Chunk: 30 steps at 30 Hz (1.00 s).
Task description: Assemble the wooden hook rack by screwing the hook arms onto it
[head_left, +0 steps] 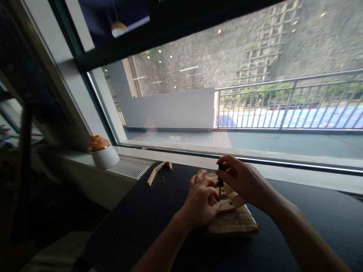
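Note:
My right hand (241, 177) grips the black handle of a screwdriver (221, 180), whose thin shaft points almost straight down. The tip meets a light wooden piece (228, 204) with dark round holes, though my fingers partly hide that spot. My left hand (200, 198) is bent over the wooden piece, thumb and fingers pressed against it close to the shaft. Under these parts lies a thicker wooden board (236, 223) with small dark specks or holes on top.
A curved wooden piece (157, 172) lies at the far left of the black table (136, 223), beside several small screws (162, 180). A white pot with an orange top (104, 153) stands on the sill near a vent grille (127, 168). A large window rises behind the table.

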Each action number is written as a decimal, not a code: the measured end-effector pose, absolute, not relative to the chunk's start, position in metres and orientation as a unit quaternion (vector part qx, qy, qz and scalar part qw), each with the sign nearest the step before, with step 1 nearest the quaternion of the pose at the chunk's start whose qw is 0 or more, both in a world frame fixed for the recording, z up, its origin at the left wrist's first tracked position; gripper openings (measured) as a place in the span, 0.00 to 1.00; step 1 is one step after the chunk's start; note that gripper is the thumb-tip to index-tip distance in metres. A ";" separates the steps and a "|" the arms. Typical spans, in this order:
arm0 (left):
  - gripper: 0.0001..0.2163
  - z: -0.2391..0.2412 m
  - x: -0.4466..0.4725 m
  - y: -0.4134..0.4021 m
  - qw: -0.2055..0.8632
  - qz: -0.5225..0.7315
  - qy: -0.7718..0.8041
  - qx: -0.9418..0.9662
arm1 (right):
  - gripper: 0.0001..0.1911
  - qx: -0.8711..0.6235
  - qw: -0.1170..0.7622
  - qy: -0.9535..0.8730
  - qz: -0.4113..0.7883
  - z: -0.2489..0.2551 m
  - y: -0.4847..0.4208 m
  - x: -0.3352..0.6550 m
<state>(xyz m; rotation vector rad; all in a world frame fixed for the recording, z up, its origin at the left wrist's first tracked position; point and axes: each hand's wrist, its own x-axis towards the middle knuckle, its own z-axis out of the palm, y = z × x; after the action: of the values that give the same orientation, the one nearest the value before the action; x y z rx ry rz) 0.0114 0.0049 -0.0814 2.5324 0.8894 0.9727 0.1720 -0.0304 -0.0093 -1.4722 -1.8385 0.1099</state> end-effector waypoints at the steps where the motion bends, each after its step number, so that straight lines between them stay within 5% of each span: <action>1: 0.03 -0.081 0.011 0.005 0.142 0.337 0.307 0.878 | 0.11 -0.577 0.386 -0.719 0.041 -0.010 -0.030 0.173; 9: 0.03 -0.082 0.011 0.006 0.142 0.343 0.306 0.877 | 0.11 -0.566 0.382 -0.730 0.024 -0.005 -0.036 0.167; 16: 0.03 -0.078 0.011 0.003 0.139 0.333 0.309 0.880 | 0.21 -0.529 0.373 -0.758 0.079 -0.009 -0.034 0.165; 30: 0.02 -0.080 0.012 0.004 0.131 0.340 0.306 0.880 | 0.18 -0.536 0.396 -0.737 0.107 -0.013 -0.031 0.166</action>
<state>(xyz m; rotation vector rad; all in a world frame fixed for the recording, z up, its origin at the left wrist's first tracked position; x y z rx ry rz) 0.0116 0.0043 -0.0801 2.5538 0.8870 0.9868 0.1661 -0.0310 -0.0125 -1.3592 -1.8684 0.2723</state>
